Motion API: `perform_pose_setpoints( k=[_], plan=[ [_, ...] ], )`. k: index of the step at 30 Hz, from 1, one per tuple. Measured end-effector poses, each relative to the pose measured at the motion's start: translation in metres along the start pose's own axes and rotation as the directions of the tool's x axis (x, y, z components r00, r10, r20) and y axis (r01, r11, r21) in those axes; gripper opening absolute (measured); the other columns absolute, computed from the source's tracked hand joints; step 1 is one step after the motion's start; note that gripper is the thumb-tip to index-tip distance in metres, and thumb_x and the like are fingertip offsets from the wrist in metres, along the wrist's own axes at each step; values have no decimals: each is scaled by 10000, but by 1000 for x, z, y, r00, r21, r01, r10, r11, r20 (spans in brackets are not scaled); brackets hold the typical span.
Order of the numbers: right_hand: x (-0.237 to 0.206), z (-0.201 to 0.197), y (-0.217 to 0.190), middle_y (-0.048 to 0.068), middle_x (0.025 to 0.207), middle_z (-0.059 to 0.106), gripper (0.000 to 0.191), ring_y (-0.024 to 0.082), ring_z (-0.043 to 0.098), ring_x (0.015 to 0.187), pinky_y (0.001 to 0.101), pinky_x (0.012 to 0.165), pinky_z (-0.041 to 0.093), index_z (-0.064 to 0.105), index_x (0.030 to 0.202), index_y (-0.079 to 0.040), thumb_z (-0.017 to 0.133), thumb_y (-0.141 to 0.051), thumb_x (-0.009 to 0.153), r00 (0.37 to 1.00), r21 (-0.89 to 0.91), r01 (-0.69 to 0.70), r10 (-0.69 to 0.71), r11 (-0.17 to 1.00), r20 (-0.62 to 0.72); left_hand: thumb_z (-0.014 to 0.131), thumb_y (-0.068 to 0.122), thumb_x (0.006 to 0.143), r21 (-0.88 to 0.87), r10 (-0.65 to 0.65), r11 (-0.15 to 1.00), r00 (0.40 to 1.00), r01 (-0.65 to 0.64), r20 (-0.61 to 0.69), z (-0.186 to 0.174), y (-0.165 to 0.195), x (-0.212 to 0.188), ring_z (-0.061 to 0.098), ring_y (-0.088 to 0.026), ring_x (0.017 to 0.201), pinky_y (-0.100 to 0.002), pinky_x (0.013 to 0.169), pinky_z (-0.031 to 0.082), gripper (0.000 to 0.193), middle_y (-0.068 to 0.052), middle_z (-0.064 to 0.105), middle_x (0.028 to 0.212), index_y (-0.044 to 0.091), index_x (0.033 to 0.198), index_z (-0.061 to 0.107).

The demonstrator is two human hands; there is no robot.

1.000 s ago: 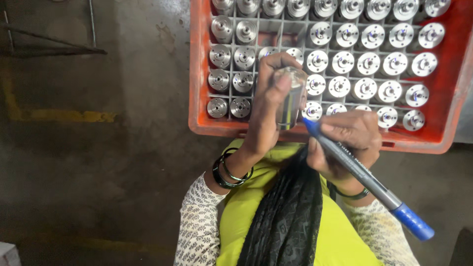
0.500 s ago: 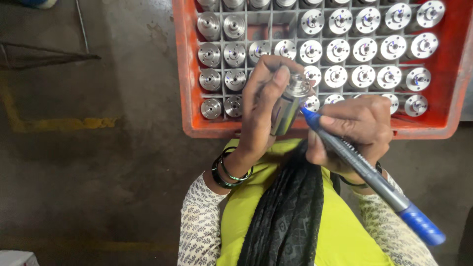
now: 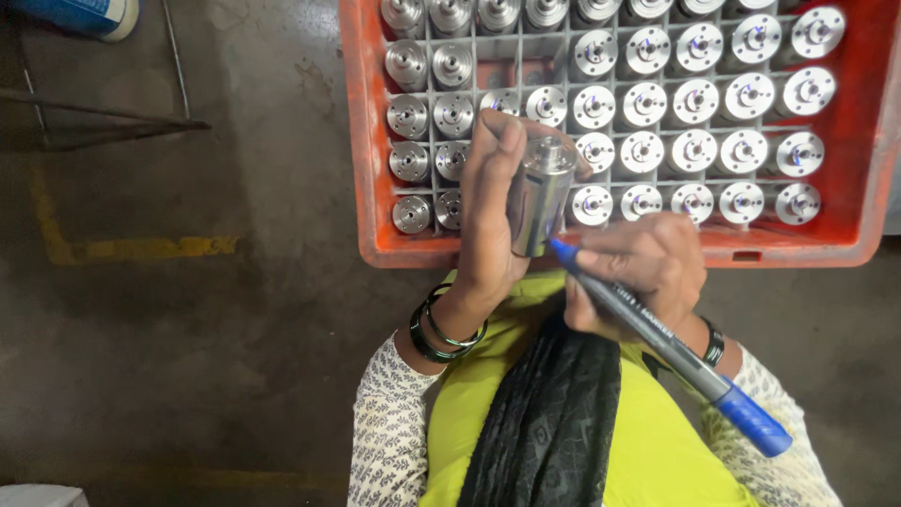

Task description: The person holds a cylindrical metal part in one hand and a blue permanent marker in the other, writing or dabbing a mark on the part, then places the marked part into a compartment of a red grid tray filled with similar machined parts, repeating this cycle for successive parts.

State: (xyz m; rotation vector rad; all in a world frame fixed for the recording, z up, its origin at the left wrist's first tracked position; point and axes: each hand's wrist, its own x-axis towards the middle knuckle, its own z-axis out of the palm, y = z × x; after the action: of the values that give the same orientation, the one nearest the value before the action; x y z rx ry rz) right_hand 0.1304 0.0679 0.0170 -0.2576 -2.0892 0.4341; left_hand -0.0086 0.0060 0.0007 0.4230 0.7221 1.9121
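Her left hand (image 3: 493,211) grips one steel cylinder (image 3: 540,195) while her right hand (image 3: 638,272), closed round a blue marker (image 3: 657,338), touches its tip to it; whether the crate (image 3: 375,239) parts are marked, I can't tell.

1. I am looking down at a dark concrete floor (image 3: 188,357), which is showing stains and scuffs all over.
2. A worn yellow line (image 3: 141,249) is running across the floor at my left and bending upward at its far end.
3. A thin metal frame (image 3: 103,122) is lying on the floor at upper left, its rods meeting in a point.
4. A blue container (image 3: 80,14) is poking in at the top left corner, only partly showing.
5. Something pale (image 3: 38,495) is sitting at the bottom left corner; I cannot tell what.
6. Soft, even light is falling over the floor, casting no hard shadows.
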Motion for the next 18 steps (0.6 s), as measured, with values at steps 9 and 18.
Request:
perform_pose_setpoints(
  k=[9,18],
  plan=[
    [-43,-29,23,96,918,651,215,186,593,791,303,774,452,562,1090,-45,720,-81,948,947,122,-286,300,950,-119,770,74,1033,756,164,464,884,-461,438,0,83,24,623,-216,1085,-339,988,510,420,-109,617,1219,37,1287,437],
    [-42,-24,20,102,964,645,242,181,592,844,294,817,469,534,1120,-50,711,-59,955,927,182,-307,336,934,-167,826,86,894,703,-144,-324,768,-633,624,-39,84,99,535,-331,1189,-471,1037,433,519,-107,606,1201,100,1313,519]
  ],
)
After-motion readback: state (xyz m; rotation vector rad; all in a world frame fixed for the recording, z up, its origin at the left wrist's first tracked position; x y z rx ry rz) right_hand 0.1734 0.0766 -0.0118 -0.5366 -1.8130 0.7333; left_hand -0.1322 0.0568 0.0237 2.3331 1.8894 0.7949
